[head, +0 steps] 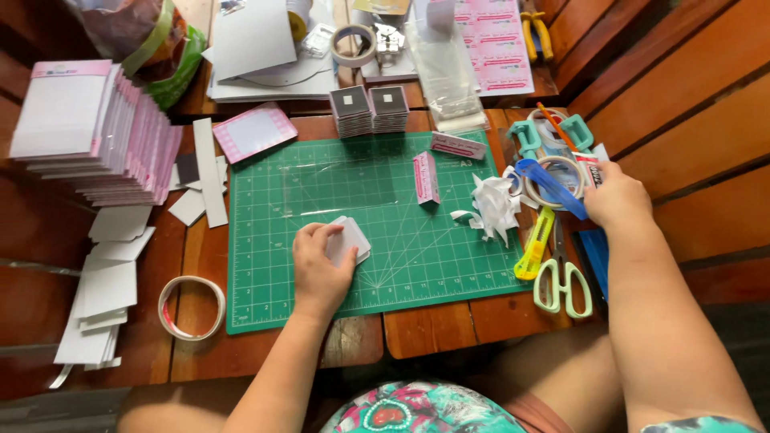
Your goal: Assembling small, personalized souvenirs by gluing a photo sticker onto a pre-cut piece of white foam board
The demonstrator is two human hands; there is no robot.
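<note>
My left hand (318,269) rests on the green cutting mat (377,265), fingers pressing a small stack of white cards (350,239). My right hand (616,196) reaches to the right side of the table and closes on a small white tube or glue stick (589,168) beside a tape ring (553,172) with a blue strip (549,183) across it. A clear plastic sleeve (337,188) lies on the mat above my left hand. Small pink folded cards (426,177) stand near the mat's upper middle.
Pale green scissors (561,281) and a yellow utility knife (536,243) lie at the mat's right edge, with white paper scraps (493,207) nearby. A pile of pink-edged cards (96,132) sits far left, white cards (100,297) and a tape roll (191,307) at left. Two card stacks (370,109) stand behind the mat.
</note>
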